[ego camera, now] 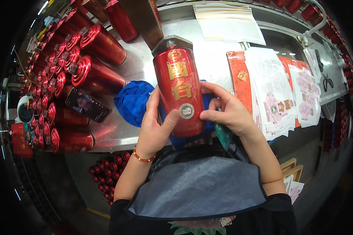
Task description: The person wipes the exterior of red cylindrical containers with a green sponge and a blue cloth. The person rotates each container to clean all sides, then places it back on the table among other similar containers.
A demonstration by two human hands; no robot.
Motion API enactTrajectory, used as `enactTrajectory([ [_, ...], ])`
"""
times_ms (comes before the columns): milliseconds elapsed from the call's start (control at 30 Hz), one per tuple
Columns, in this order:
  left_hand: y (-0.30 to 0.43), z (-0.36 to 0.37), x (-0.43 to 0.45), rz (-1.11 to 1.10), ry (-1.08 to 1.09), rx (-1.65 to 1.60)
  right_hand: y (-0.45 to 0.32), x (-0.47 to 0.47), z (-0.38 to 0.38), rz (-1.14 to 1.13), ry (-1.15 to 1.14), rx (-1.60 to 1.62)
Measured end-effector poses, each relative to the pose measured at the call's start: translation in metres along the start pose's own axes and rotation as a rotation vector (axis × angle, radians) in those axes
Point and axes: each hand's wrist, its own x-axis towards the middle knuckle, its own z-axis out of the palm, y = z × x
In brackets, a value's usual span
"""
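A red metallic bottle (181, 91) with gold characters and a round green-and-white emblem lies in front of me, its clear neck pointing away. My left hand (161, 123) holds its left side, thumb near the emblem; a beaded bracelet is on that wrist. My right hand (228, 108) grips the lower right side with thumb and fingers. Blue cloth (134, 102) is bunched to the left, and more blue cloth shows beneath and behind the bottle. Something green and glossy (223, 136) hangs below my right hand. Beyond the bottle's neck is a metal support (144, 23).
Many similar red bottles (97, 73) crowd the left of the metal table (144, 58), with a smartphone (88, 105) among them. Printed transfer sheets (270, 85) and red sheets (241, 76) lie at right, scissors (328, 82) farther out. A white sheet (228, 23) lies at the back.
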Motion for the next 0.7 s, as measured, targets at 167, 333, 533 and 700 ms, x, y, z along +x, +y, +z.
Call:
enactTrajectory([
  [167,0.004,-0.003,0.006,0.0,-0.007,-0.046,-0.007,-0.001,0.001,0.002,-0.001,-0.046],
  [333,0.03,0.002,0.058,0.041,0.152,-0.128,-0.015,0.002,0.008,0.012,0.014,-0.011],
  [533,0.054,0.014,0.082,-0.063,0.177,-0.071,-0.013,0.004,0.009,0.01,0.009,0.013],
  [700,0.046,0.013,0.086,-0.036,0.191,-0.101,-0.011,0.005,0.007,0.004,-0.008,0.035],
])
